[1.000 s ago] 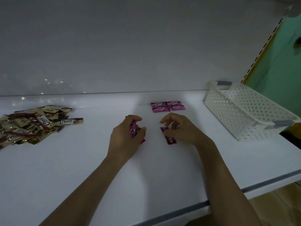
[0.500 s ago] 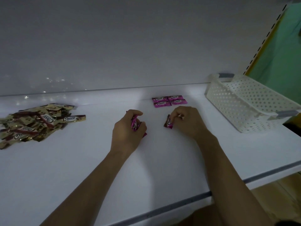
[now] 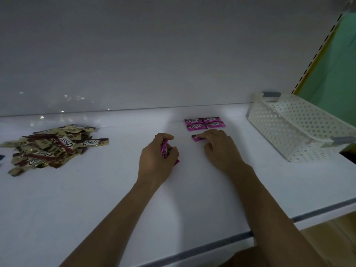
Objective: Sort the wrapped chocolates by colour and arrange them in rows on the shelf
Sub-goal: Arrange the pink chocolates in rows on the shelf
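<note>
Several pink wrapped chocolates [image 3: 204,123] lie in two tidy rows near the back of the white shelf [image 3: 96,189]. Just in front of them my right hand [image 3: 219,149] holds one more pink chocolate [image 3: 196,137] flat against the shelf with its fingertips. My left hand [image 3: 157,160] grips a small bunch of pink chocolates [image 3: 165,150] in curled fingers, a little left of the right hand. A loose heap of gold and red chocolates [image 3: 52,147] sits at the far left.
A white perforated plastic basket [image 3: 300,128] stands at the right end of the shelf. The shelf's front edge [image 3: 221,241] carries a grey strip. A white back panel rises behind, and a green wall shows at the far right.
My right hand has carried its pink chocolate from beside the left hand back toward the pink rows and laid it down flat. My left hand has stayed in place with its bunch.
</note>
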A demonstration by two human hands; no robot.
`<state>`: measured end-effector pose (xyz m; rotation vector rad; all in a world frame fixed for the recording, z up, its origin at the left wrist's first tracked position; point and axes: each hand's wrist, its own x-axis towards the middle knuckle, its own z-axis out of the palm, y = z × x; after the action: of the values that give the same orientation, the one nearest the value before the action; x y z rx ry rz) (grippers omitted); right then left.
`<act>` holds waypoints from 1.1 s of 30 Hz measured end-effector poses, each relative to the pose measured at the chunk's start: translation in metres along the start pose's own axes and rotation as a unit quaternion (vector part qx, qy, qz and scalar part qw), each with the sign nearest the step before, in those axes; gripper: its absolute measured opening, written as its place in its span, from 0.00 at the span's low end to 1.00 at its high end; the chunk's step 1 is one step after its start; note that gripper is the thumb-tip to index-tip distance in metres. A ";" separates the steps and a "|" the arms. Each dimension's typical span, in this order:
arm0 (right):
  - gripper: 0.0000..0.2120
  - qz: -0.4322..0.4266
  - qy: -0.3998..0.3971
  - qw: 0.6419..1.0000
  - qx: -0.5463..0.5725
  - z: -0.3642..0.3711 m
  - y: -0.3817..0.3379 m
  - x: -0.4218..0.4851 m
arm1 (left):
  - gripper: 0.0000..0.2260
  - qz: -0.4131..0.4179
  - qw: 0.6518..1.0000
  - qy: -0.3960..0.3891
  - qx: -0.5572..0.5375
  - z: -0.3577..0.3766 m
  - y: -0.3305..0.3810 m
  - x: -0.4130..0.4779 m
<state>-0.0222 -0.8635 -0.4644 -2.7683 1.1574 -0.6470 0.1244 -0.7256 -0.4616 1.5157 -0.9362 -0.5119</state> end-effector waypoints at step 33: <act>0.09 0.081 -0.051 0.835 0.542 -0.009 -0.092 -0.008 | 0.12 -0.030 0.975 0.014 -0.218 -0.020 0.012 -0.006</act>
<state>0.0299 -0.7918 -0.4388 -1.6837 0.6410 -0.7826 0.1333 -0.7081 -0.4476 1.1514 -0.6997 -0.6885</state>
